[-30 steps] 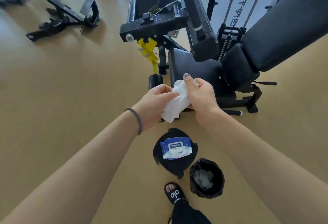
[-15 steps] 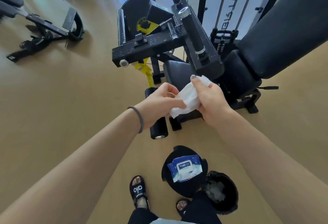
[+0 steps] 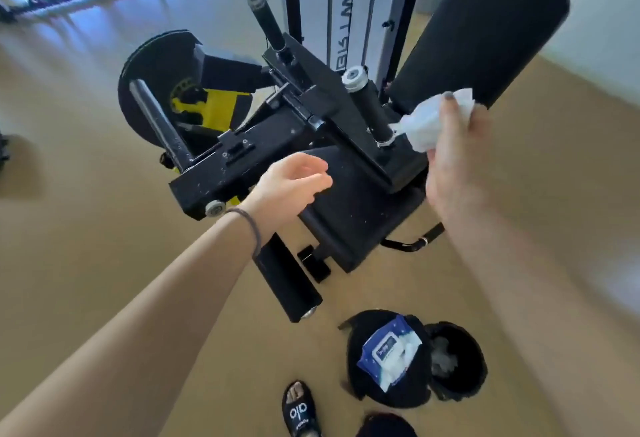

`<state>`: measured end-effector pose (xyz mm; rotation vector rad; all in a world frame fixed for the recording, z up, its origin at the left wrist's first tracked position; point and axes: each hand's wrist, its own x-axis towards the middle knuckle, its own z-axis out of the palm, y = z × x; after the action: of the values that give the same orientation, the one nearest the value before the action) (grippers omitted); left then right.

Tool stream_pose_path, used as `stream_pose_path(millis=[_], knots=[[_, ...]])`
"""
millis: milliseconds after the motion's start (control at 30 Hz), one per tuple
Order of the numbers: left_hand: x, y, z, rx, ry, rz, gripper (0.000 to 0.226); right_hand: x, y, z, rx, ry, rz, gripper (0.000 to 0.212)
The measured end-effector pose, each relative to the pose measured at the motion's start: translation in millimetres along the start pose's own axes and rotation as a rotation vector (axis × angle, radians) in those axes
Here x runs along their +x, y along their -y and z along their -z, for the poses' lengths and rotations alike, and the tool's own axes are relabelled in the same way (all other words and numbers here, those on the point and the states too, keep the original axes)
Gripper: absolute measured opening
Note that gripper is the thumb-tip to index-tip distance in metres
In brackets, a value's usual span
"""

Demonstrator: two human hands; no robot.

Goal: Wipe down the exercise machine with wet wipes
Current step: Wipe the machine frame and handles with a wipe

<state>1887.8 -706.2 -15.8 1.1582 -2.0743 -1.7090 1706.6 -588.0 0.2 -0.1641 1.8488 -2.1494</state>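
Right hand: your right hand (image 3: pixel 453 163) is raised, fingers curled round a bunched white wet wipe (image 3: pixel 434 118); one finger lies across the top of the wipe.
Wet wipe: it sits in your right hand, its lower edge just beside the base of the short black handle (image 3: pixel 369 107) on the exercise machine (image 3: pixel 277 156). You cannot tell whether it touches the handle.
Left hand: your left hand (image 3: pixel 294 187) holds nothing, fingers loosely bent and relaxed, hovering over the machine's black seat pad (image 3: pixel 349 204), near the flat black bar to its left.
Back pad: the large black back pad (image 3: pixel 485 35) rises just behind your right hand.
Roller: a black padded roller (image 3: pixel 285 277) lies below your left wrist, which wears a dark hair band (image 3: pixel 251 225).
Floor below your hands: a blue pack of wipes (image 3: pixel 388 353) lies on a black round mat (image 3: pixel 391 391), with a black bin (image 3: pixel 457 360) touching the mat's right side. A foot in a black sandal (image 3: pixel 299 410) stands left of the mat.
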Motion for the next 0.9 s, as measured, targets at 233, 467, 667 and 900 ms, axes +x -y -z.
stream_pose_path(millis=[233,467,667,900], knots=[[42.2,-36.3,14.6,-0.111,-0.090,-0.061,0.020,-8.4,-31.6,-48.7,-0.574,0.359,0.495,0.018],[54.9,-55.4,9.9,-0.165,-0.110,-0.052,0.025,-1.0,-22.4,-53.0,-0.402,0.336,0.464,0.027],[79.8,-80.0,15.7,-0.039,-0.159,-0.201,0.026,1.7,-12.9,-61.5,-0.380,0.328,0.339,0.071],[132.9,-118.0,14.6,0.138,0.026,-0.470,0.028,28.0,10.0,-91.6,-0.892,0.411,0.190,0.050]])
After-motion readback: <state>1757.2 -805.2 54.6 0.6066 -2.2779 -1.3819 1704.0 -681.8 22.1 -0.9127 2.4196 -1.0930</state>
